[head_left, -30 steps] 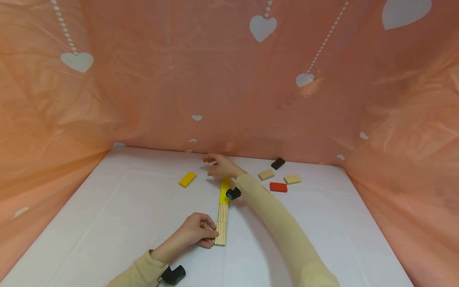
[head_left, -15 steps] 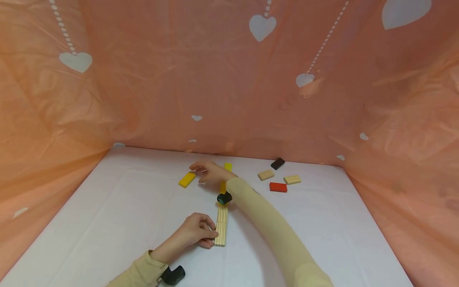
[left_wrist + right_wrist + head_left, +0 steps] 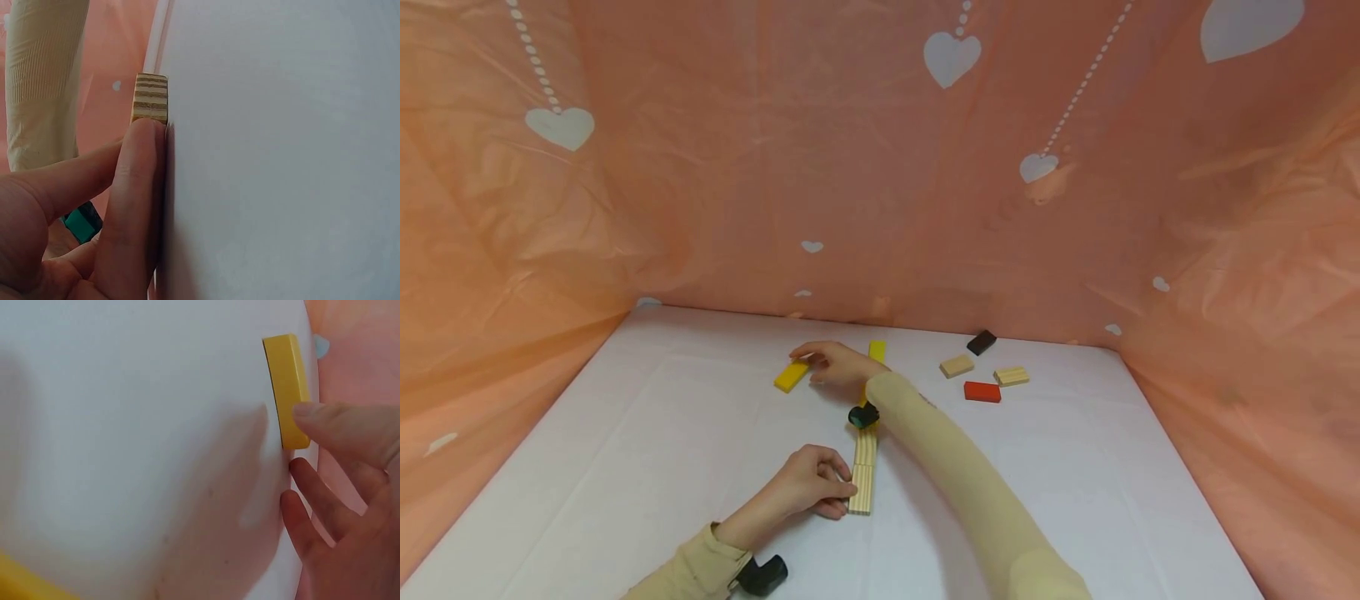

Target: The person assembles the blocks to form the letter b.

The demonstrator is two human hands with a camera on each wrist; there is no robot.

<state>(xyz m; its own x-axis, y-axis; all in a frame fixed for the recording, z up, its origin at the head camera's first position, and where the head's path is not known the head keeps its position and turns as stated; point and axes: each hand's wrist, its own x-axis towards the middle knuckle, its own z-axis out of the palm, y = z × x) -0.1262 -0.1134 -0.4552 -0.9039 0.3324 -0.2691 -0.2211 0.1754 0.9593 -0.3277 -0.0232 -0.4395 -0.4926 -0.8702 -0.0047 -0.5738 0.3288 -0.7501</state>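
Observation:
A row of flat blocks runs away from me in the head view: a wooden block nearest, another wooden block behind it, then yellow pieces partly covered by my right arm. Beside the row's near end, my left hand pinches the nearest wooden block, whose striped end shows in the left wrist view. Farther back, my right hand reaches over to a loose yellow block. One fingertip meets that block in the right wrist view, while the other visible fingers spread below it.
Right of the row lie a black block, a red block, and two loose wooden blocks. An orange curtain with white hearts surrounds the white table. My right sleeve crosses over the row's right side.
My right hand has moved left, from above the row's far end to the loose yellow block, uncovering the farthest yellow piece. My left hand has stayed at the nearest wooden block.

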